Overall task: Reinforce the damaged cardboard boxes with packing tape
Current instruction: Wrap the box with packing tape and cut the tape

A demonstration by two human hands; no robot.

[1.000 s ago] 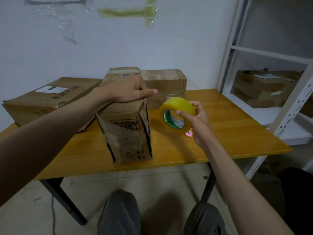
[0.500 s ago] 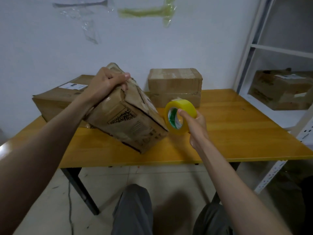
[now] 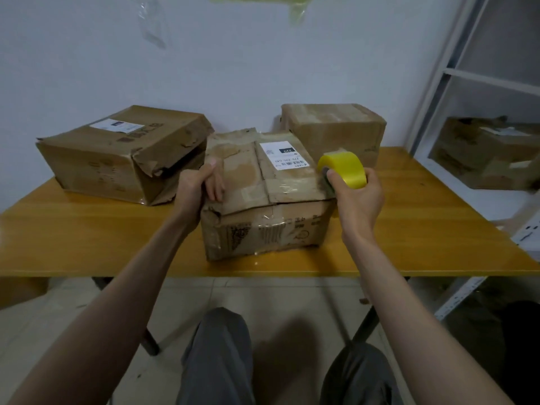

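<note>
Three boxes on table [image 3: 409,217]; fourth on shelf [image 3: 485,153], blurred. One tape roll [image 3: 343,169]. Your left hand [image 3: 195,188] grips left top edge of near box [image 3: 263,197], thumb on top. Your right hand [image 3: 358,197] clamps roll at box's right top edge; core hidden.

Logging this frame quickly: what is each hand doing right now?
Left hand: grips the left edge of the middle box, fingers curled over its top.
Right hand: holds the yellow tape roll at the box's right edge.
</note>
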